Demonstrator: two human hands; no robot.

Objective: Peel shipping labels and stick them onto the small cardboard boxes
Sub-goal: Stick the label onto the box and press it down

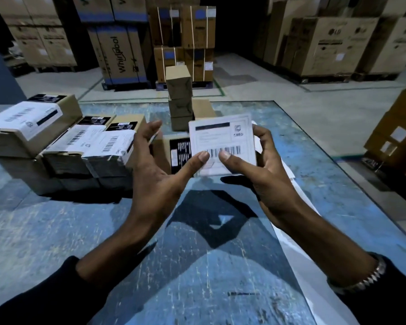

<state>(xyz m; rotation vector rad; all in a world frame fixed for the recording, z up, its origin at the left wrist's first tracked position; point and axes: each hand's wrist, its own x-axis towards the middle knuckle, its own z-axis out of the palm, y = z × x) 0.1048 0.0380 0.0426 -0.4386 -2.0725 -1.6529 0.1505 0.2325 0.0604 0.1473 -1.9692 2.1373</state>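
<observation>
While both forearms reach up from the bottom of the frame over a scuffed blue table [56, 219], the right hand [265, 174] grips a white shipping label [222, 141] at centre frame, thumb pressed on its front by the barcode and fingers curled round its right edge and behind it. The left hand [155, 170] is spread wide, its thumb tip touching the label's lower left part just beside the right thumb, its fingers held loose and apart to the left, holding nothing else that can be made out. Behind the label, partly hidden by it and the left hand, stands a small cardboard box with a black printed panel [181, 153]. At the left of the frame lies a group of labelled boxes [63, 141], stacked two high, white labels with barcodes on their tops. Beyond the label, toward upper centre, rises a stack of plain small boxes [179, 97] with another plain box [203, 110] just beside it to the right. A white sheet [295, 254] lies on the table under the right forearm, running to the lower right. A metal bracelet [366, 277] circles the right wrist, and dark sleeves [45, 299] cover both arms at the bottom corners. Large appliance cartons [117, 55] stand on the floor across the top of the frame.
</observation>
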